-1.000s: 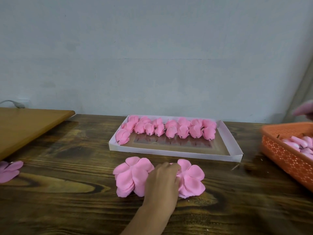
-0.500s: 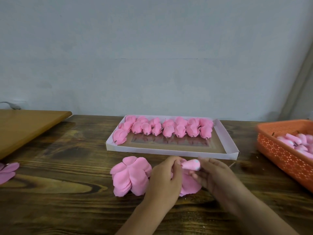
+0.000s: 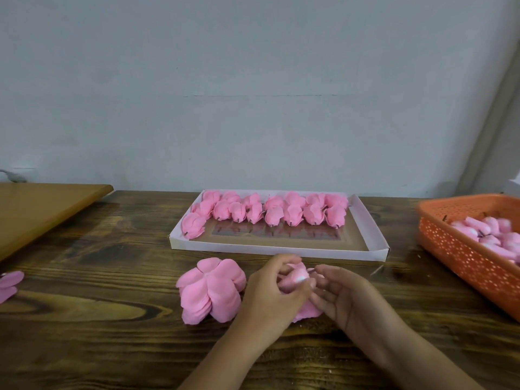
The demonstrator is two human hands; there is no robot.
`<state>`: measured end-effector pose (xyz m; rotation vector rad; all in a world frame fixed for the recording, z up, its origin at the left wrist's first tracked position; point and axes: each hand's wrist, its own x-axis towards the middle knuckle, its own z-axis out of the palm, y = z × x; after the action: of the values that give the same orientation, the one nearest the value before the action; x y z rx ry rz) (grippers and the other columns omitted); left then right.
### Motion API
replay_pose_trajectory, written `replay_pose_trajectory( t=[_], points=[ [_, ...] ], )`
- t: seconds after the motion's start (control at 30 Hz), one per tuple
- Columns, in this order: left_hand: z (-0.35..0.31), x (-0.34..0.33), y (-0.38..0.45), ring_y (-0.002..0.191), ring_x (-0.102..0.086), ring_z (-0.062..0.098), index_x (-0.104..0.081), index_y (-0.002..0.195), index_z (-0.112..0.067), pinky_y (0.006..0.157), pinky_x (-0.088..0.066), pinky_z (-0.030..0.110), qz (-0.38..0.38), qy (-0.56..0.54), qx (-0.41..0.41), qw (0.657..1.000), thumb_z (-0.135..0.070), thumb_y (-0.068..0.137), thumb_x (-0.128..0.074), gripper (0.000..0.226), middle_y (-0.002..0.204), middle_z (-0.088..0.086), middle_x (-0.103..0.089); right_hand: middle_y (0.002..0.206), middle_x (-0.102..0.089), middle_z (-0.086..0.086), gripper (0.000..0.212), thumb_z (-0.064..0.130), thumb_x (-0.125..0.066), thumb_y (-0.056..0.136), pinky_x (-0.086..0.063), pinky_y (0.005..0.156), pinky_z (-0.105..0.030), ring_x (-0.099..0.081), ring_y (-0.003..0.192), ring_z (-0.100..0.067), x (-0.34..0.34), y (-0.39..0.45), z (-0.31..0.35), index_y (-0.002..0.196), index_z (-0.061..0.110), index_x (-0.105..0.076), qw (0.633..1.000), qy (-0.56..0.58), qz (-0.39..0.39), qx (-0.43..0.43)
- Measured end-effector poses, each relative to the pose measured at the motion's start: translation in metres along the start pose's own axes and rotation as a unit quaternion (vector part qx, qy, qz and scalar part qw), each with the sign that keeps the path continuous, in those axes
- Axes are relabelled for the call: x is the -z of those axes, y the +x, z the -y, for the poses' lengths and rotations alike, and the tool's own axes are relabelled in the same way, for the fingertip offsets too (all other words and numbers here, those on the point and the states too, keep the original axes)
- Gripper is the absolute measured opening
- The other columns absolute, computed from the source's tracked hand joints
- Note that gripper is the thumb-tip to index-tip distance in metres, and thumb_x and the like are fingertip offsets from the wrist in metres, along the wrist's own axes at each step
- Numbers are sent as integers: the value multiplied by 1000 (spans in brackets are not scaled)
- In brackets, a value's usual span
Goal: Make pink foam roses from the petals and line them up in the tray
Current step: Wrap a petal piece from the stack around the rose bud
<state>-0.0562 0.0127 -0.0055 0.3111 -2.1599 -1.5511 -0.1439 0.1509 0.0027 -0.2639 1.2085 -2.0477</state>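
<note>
A white cardboard tray [image 3: 374, 229] at the table's middle holds several finished pink foam roses [image 3: 273, 211] lined along its far side. In front of it lies a stack of flat pink petal layers [image 3: 211, 291]. To its right my left hand [image 3: 270, 294] grips a second pink petal layer [image 3: 306, 311] and curls it upward. My right hand [image 3: 346, 296] pinches a small pale pink bud [image 3: 299, 275] and sets it into the middle of that layer. Much of the layer is hidden by my fingers.
An orange perforated basket [image 3: 461, 249] with several pink buds stands at the right. A light wooden board [image 3: 42, 209] lies at the left, with loose pink petals [image 3: 9, 284] near the left edge. A grey wall closes the back.
My right hand came in from the basket with a bud and brought it down to the petal layer. My left hand has gone from resting on the layer to gripping it.
</note>
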Motion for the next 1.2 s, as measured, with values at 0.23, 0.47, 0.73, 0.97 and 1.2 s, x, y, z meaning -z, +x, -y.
replay_pose_trajectory(
  t=[0.23, 0.47, 0.73, 0.97, 1.2],
  points=[
    [5, 4, 6, 93, -69, 0, -79, 106, -29, 81, -58, 24, -35, 55, -43, 997, -39, 74, -88, 35, 99, -15, -76, 114, -74, 1, 36, 20, -65, 74, -56, 84, -35, -71, 104, -21, 3, -8, 5, 106, 33, -75, 960, -259, 38, 97],
    [7, 0, 3, 95, -65, -2, -73, 107, -41, 73, -52, 11, 20, 98, -97, 990, -15, 77, -84, 41, 99, -20, -68, 102, -77, -3, 28, 22, -81, 76, -59, 79, -29, -73, 95, -23, -1, -9, 1, 103, 24, -75, 925, -325, 49, 191],
    [2, 4, 8, 100, -74, 16, -71, 112, -25, 85, -61, 32, 18, -129, 24, 991, -7, 83, -81, 36, 105, -4, -79, 102, -76, -8, 33, 39, -80, 78, -55, 72, -25, -69, 87, -15, 12, -1, 3, 108, 26, -75, 954, -263, 59, 129],
    [9, 10, 11, 94, -65, -3, -69, 116, -29, 81, -49, 10, -121, 172, -15, 978, -17, 96, -66, 24, 108, -16, -73, 91, -72, -5, 27, 33, -67, 84, -54, 74, -25, -63, 81, -15, 18, 3, 4, 101, 15, -77, 970, -221, 72, 70],
    [11, 9, 13, 98, -61, 8, -62, 127, -22, 81, -48, 22, -59, 386, -25, 920, -28, 101, -50, 30, 112, -6, -70, 93, -73, -12, 15, 26, -69, 89, -55, 77, -32, -63, 86, -23, 16, 5, 5, 92, 15, -78, 977, -193, 6, 91]
  ],
)
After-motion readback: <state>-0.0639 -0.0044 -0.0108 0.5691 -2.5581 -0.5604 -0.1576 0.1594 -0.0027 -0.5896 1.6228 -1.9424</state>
